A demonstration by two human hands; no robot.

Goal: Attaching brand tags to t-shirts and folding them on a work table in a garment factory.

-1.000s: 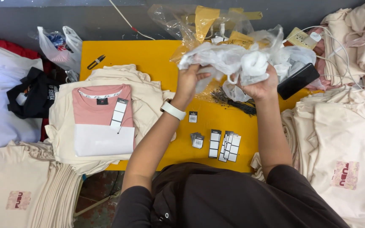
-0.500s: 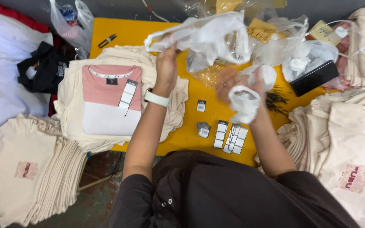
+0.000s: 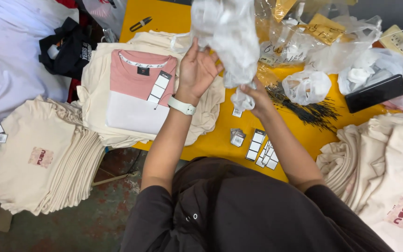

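Note:
A crumpled clear plastic bag [image 3: 232, 35] hangs upright over the yellow table [image 3: 164, 16]. My left hand [image 3: 197, 70] is against its left side with fingers spread, a white band on the wrist. My right hand [image 3: 255, 95] pinches the bag's twisted bottom end. Just left of my left hand lies a folded pink-and-white T-shirt [image 3: 136, 91] with a hang tag [image 3: 158, 87], on top of cream shirts. Below the hands, paper tags [image 3: 260, 147] lie on the table.
A stack of cream T-shirts [image 3: 38, 158] sits at lower left, another pile [image 3: 388, 168] at right. Loose plastic bags [image 3: 325, 46], black tag pins [image 3: 311, 112], a dark phone [image 3: 374, 93] and a small cutter [image 3: 141, 23] lie on the table.
My hands brought the plastic bag left and lifted it; it now hangs upright, my right hand gripping its lower end. The view shifted so the table sits higher and further right.

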